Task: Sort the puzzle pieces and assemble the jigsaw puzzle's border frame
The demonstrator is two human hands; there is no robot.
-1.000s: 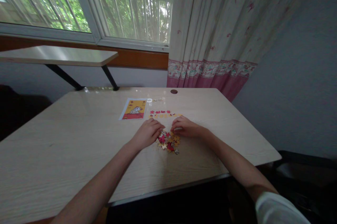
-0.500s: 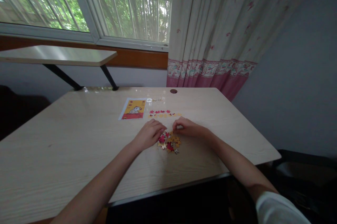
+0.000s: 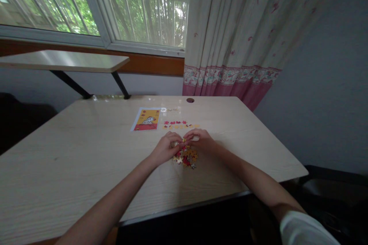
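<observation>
Both hands are working at the far edge of the pile of loose pieces (image 3: 186, 157). Left hand (image 3: 164, 148) and right hand (image 3: 202, 140) have fingers curled in narrow, fingertips meeting on a small yellowish piece (image 3: 183, 141) pinched between them just above the pile's far edge. It's too small to tell whether that's one piece or two being pressed together. The pile lies on the table (image 3: 86, 153), directly under and just nearer than the fingertips, with the left hand's heel resting beside the pile's left side. Beyond the pile is a short row of joined red and yellow pieces (image 3: 179, 124). Beyond and left of the pile is the picture card (image 3: 146, 119). Further beyond the pile is the cable hole (image 3: 189, 100) in the tabletop. Risks as I read them: the pinch is tip-only on a tiny flat part, so a slip drops it back into the pile, where it's lost among same-coloured bits. Forcing a wrong fit could bend a tab. Either wrist dragging through the pile could scatter pieces toward the table's near edge. A reach past the pile could nudge the joined row apart. Light is dim on the hands, so a misread of colour or shape is plausible.
</observation>
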